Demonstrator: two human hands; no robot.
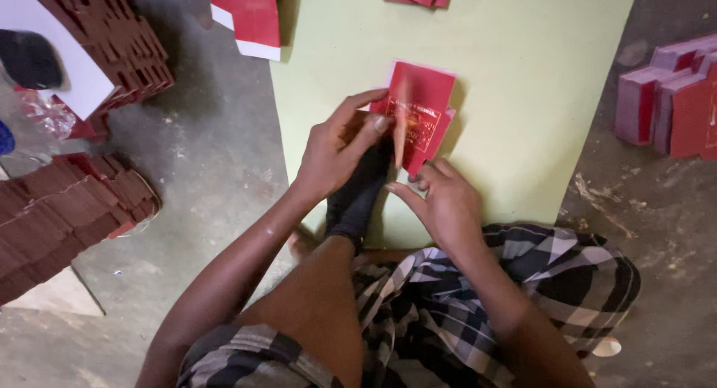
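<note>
We sit on the floor (pixel 216 149) with a pale green sheet (pixel 523 97) spread in front of us, and both our hands work on one red card envelope (pixel 420 112) that lies on that sheet, just beyond our dark-socked foot (pixel 358 194). Our left hand (pixel 336 149) is closed on the envelope's left edge, thumb and fingers curled over the card. Our right hand (pixel 444 201) holds its lower edge with a narrow pinch, fingertips touching the bottom flap.

As we judge it, the flap may crease off its line if the two hands pull unevenly, since the card is thin and only held at its edges. The gold print in the middle might smudge or scuff under our left thumb. Stacks of red cards (pixel 75 201) lie well apart on the left, and more pinkish stacks (pixel 672 97) on the right; those seem safe from our elbows.
</note>
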